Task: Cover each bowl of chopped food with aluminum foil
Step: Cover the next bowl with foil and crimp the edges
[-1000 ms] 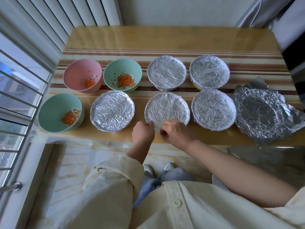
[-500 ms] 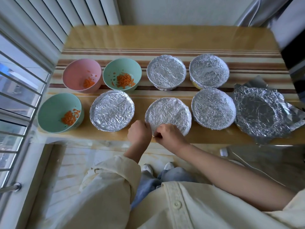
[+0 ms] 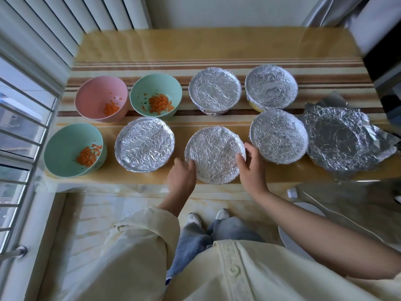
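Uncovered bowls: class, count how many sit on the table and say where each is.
3. The pink bowl stands back left; the back green bowl is right beside it; the front green bowl sits front left, at the row's end. None looks hidden.

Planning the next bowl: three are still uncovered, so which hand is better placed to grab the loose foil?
Likely right. The right hand holds the right side of the middle covered bowl, nearer the loose foil farther right; the left hand, on the other side, would cross over.

Crinkled shiny foil, matt plastic bowls, glossy striped tabletop
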Action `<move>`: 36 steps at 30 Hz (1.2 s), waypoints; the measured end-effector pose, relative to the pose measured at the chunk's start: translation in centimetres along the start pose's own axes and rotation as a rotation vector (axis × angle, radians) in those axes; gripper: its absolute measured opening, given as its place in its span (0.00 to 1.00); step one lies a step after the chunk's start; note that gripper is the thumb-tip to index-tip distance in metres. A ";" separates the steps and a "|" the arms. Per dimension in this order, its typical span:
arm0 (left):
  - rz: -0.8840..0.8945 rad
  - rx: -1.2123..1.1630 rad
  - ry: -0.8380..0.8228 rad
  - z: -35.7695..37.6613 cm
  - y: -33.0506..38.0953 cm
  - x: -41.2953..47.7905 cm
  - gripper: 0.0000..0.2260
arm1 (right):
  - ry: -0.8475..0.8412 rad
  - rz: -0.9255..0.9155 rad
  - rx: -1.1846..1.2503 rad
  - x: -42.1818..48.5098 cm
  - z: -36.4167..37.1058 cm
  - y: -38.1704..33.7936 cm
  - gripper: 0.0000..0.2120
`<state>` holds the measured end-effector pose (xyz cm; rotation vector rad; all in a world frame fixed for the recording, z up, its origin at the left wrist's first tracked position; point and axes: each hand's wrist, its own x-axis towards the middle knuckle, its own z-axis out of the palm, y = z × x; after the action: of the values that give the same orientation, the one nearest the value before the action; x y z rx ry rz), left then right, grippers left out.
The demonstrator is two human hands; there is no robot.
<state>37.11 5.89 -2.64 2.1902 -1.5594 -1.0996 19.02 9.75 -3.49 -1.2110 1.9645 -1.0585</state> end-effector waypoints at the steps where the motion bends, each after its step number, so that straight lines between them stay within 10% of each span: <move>1: -0.009 -0.098 -0.018 0.1 0.2 0.1 0.17 | -0.008 0.066 0.049 0.1 0.3 -0.3 0.20; 9: -0.188 -0.663 0.079 2.1 1.4 1.0 0.14 | 0.074 0.374 0.205 2.0 2.2 -1.1 0.13; 21: -0.140 -0.762 -0.027 1.8 1.2 1.1 0.18 | 0.004 0.458 0.321 2.7 1.1 -2.4 0.19; 29: -0.050 -0.678 0.055 1.0 0.3 1.3 0.11 | 0.026 0.433 0.290 1.6 1.4 -1.4 0.02; 36: -0.028 -0.667 0.012 1.2 -0.1 1.6 0.09 | -0.123 0.372 0.286 2.4 1.6 -2.0 0.18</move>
<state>36.59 4.76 -4.16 1.7530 -0.9555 -1.3617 20.17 6.53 -2.81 -0.7061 1.7802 -1.0016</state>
